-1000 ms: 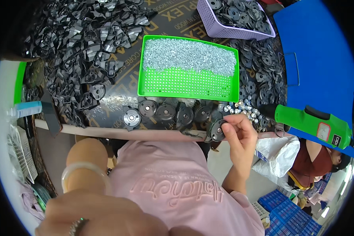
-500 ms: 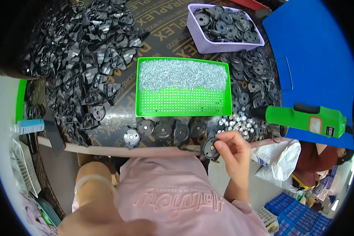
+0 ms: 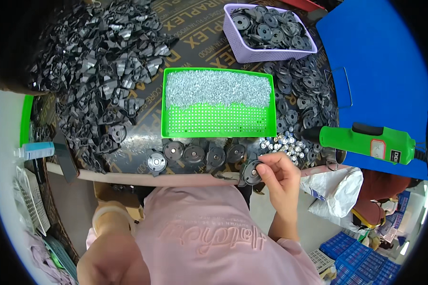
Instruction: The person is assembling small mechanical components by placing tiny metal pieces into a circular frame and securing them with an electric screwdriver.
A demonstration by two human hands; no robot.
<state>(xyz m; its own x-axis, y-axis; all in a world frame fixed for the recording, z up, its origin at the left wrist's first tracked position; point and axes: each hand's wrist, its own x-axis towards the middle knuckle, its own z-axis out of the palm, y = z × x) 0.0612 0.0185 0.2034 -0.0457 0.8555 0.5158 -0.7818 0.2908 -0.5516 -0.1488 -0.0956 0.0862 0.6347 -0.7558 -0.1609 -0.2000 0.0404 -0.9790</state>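
My right hand [image 3: 281,179] pinches a round black plastic part [image 3: 250,173] by its edge, with thumb and fingers closed on it at the table's front edge. That part has a small shiny centre. To its left stand several similar black disc parts [image 3: 193,154] in a row, and at the row's end lies a part with a silver-coloured disc [image 3: 156,162]. My left hand [image 3: 113,259] is low at the lower left, against my pink shirt, below a pale bangle on the wrist. Its fingers cannot be made out.
A green tray [image 3: 164,109] holds many small silver pins. Loose black parts [image 3: 100,61] heap at the left; a purple basket [image 3: 238,45] of black discs stands behind. Small metal pieces [image 3: 287,145] lie near a green power screwdriver [image 3: 366,141]. A phone [image 3: 65,159] sits by the left edge.
My left hand has drawn back to the left, and its blurred fingers no longer show across the shirt. The black part in my right hand has tilted to show more of its face.
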